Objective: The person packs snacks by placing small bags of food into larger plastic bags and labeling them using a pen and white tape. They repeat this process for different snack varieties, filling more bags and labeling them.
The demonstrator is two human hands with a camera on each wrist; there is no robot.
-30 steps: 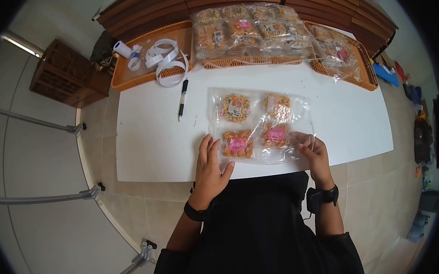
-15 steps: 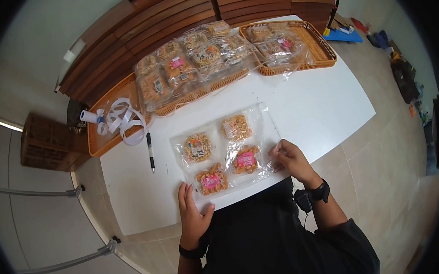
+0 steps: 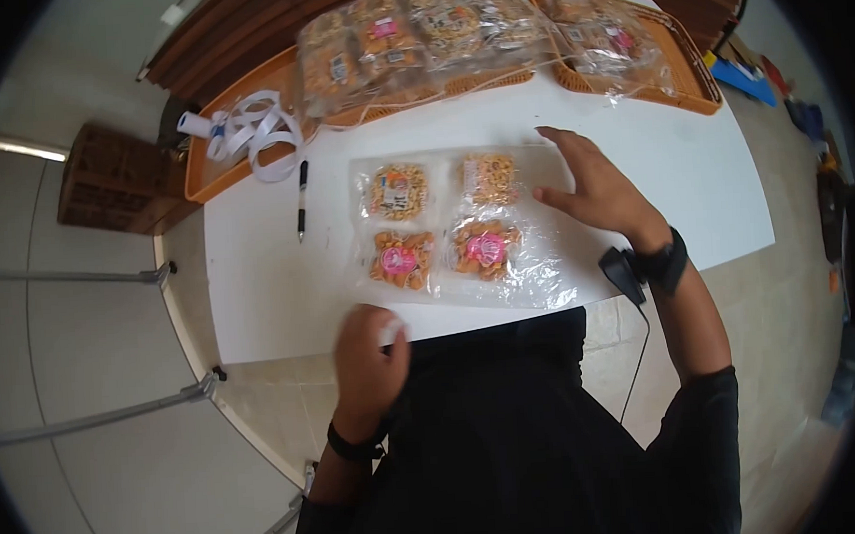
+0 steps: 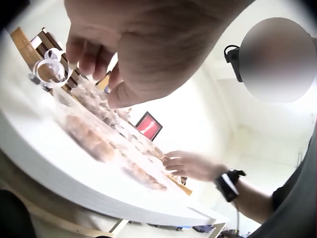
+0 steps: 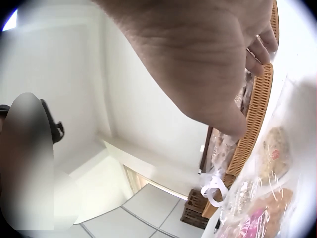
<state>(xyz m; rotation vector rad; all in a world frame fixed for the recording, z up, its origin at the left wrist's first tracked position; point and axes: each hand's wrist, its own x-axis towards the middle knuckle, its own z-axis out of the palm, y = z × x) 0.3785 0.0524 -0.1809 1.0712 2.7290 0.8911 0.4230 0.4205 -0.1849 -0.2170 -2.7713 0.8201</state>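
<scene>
A clear plastic bag point(image 3: 544, 275) lies flat on the white table point(image 3: 274, 294) in front of me, with several snack packs inside. Nutty-looking packs point(image 3: 399, 191) with pale labels fill the far row; packs with pink labels point(image 3: 486, 249) form the near row. My right hand point(image 3: 602, 185) is spread over the bag's right side, thumb apart from the fingers. Blurred by motion, my left hand point(image 3: 367, 362) hovers at the table's near edge, below the bag's left corner. Its fingers point(image 4: 91, 54) are loosely curled with nothing visible between them.
A pen point(image 3: 303, 201) lies left of the bag. Behind it, a wicker tray point(image 3: 196, 182) holds white ribbon point(image 3: 270, 130) and a small roll point(image 3: 193, 125). Filled snack bags point(image 3: 415, 36) pile up at the back, and another wicker tray point(image 3: 697, 59) with packs stands back right.
Both hands have come off the bag. The right has left its near right corner and moved up its right side, fingers spreading; the left has drawn back toward the table edge.
</scene>
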